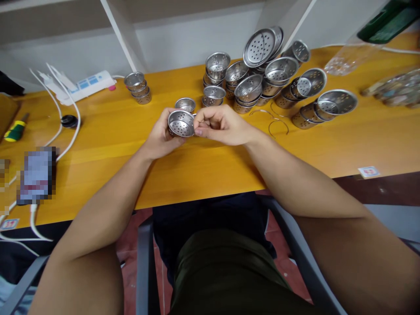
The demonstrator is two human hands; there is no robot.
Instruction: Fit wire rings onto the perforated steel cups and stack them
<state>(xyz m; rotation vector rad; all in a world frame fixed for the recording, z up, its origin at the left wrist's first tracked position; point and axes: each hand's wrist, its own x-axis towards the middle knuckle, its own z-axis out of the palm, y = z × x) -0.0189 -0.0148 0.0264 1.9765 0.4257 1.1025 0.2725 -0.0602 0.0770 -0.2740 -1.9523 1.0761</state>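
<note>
A small perforated metal cup is held over the table, its open top tilted toward me. My left hand wraps round its left side and underside. At the cup's right rim, my right hand has thumb and index finger pinched together; what they hold, if anything, is too small to make out. Just behind the held cup stands another small metal cup. Thin bent wires lie on the table to the right of my right hand.
Stacked perforated cups crowd the back, with more stacks at right. Further left are a small stack, a power strip, cables, a phone and a screwdriver. A plastic bottle lies back right on the wooden table.
</note>
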